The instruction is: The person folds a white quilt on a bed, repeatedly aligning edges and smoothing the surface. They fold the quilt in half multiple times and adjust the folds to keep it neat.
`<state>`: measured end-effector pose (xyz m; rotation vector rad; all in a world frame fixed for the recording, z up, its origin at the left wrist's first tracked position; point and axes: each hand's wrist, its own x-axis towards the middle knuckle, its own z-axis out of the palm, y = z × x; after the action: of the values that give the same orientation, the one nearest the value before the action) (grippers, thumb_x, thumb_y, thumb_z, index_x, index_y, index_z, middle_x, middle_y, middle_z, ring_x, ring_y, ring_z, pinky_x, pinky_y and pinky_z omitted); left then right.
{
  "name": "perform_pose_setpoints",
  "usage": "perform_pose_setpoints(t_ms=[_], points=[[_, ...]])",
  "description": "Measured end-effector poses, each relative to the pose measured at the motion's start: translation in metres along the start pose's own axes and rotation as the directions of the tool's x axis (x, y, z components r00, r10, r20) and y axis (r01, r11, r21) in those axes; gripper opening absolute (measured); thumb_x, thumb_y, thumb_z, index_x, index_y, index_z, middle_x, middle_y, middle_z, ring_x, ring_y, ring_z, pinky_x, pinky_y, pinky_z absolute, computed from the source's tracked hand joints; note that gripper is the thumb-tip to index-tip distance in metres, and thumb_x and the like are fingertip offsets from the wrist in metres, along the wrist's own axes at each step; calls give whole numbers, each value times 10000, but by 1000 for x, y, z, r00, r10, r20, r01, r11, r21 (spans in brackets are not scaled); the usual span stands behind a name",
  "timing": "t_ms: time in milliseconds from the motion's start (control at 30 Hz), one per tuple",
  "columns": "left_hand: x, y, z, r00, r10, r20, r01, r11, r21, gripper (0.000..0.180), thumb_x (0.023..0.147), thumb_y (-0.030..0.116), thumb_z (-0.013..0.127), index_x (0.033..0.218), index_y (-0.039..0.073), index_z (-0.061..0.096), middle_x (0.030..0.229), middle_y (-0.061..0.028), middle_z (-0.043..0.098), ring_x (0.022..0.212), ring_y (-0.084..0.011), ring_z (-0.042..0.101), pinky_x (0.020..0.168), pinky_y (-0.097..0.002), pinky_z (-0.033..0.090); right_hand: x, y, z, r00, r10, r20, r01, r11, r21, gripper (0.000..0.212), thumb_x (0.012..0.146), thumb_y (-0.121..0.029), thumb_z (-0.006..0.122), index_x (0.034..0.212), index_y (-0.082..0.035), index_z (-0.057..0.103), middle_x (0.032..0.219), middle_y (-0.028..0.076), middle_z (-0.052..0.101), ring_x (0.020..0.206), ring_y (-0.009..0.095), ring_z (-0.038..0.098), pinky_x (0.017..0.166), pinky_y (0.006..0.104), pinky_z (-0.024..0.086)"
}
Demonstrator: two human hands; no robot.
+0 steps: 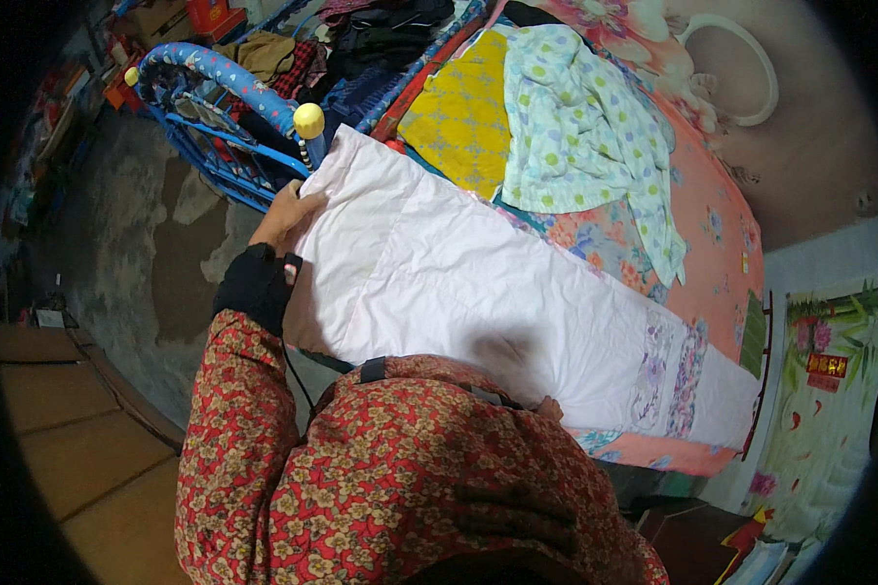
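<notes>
A long folded white bed sheet [458, 253], faintly pink with purple floral bands at its right end, lies lengthwise across the bed in front of me. At its left end my left hand [285, 216] is closed on the edge, the thumb lying on top and the other fingers mostly out of sight. Only a small part of my right hand [549, 408] shows, at the near edge of the sheet beside my body. The rest of that hand is hidden by my red floral jacket, so its grip does not show.
Behind the sheet lie a yellow patterned cloth [463, 117] and a white spotted garment [580, 136] on the peach floral bedding [707, 244]. A blue metal bed rail [215, 151] with a yellow knob [308, 120] stands at the left end. Dark clothes [385, 44] are heaped farther back.
</notes>
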<state>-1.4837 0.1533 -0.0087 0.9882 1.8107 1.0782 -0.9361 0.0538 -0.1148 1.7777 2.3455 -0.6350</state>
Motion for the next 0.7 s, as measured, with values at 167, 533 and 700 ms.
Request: perform_pose_setpoints(t_ms=[167,533,700], points=[[20,21,21,995,-85,50,97,933,-346,459,799,241,693,1118,-34,512,924,-43,583,783,-127,551,704,-260,468,4,-3,1,1000,-3,5,3,1000,0,355,834,-353,554,1045,-67,573,998,124,612,924,342,561,749,480,426],[46,-19,27,977,95,-191,-132,972,-193,321,820,154,611,1101,-1,609,936,-58,654,830,-150,591,746,-279,460,-19,17,5,999,33,-12,-31,994,102,368,838,-362,554,1045,-59,573,990,131,615,906,353,567,742,483,433],[53,-45,25,967,23,-253,-33,999,-34,326,824,163,601,1107,1,607,948,-68,651,832,-141,583,746,-283,454,-72,65,13,990,138,-4,-135,979,151,373,840,-366,554,1046,-55,573,986,134,616,898,357,570,738,485,436]])
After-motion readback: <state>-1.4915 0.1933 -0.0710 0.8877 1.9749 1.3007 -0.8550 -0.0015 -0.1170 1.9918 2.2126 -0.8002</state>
